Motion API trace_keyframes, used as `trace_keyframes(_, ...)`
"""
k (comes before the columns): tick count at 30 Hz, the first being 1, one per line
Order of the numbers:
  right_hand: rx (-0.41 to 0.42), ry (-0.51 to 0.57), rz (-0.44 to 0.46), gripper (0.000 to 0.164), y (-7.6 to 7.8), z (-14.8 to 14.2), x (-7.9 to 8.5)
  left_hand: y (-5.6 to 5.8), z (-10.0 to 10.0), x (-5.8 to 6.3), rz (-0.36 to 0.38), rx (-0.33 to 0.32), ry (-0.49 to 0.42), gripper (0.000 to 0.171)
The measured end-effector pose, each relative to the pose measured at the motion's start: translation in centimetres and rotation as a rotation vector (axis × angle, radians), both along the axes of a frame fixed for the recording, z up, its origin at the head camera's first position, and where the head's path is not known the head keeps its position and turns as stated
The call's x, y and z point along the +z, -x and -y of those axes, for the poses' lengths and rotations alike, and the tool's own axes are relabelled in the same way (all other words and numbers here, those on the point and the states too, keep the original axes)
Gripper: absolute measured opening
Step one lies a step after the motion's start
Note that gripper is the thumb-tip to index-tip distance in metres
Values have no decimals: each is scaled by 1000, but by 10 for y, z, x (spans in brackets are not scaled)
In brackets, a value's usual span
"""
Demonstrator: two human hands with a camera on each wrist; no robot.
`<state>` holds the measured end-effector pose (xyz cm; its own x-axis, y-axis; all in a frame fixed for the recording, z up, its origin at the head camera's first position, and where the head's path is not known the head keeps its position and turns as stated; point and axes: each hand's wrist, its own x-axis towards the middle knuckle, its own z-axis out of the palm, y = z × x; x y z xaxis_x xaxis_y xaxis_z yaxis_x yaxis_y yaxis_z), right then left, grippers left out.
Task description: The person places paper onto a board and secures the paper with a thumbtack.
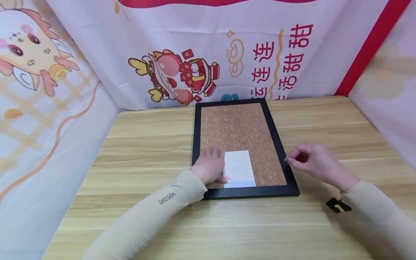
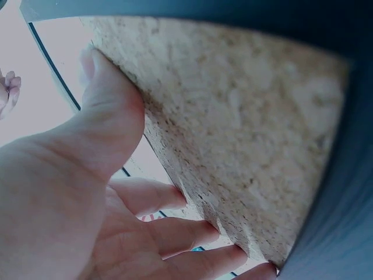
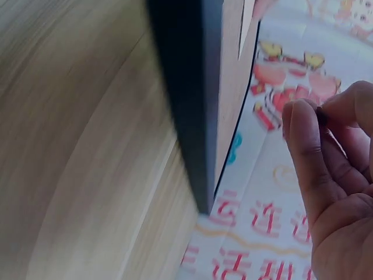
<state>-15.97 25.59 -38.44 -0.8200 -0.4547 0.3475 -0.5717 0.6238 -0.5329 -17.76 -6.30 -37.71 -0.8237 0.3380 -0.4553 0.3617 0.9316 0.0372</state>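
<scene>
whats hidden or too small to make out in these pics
Small dark object, right wrist view: mostly covered by the right hand's fingertips, too small to identify.
White rectangular paper, head view: the left hand hides part of its left edge.
Small pink patch beside that hand, head view: too small to identify.
Small black item with a yellow mark, head view: too small to identify.

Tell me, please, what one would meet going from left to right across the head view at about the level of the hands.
Printed cloth on the left wall → left hand → white sheet → right side of the board's black frame → right hand.
</scene>
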Motion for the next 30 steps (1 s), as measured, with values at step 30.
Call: trace_keyframes(30,447,10,-1031,28,-49,111,47,-3,3,1,-2,-9,-23,96)
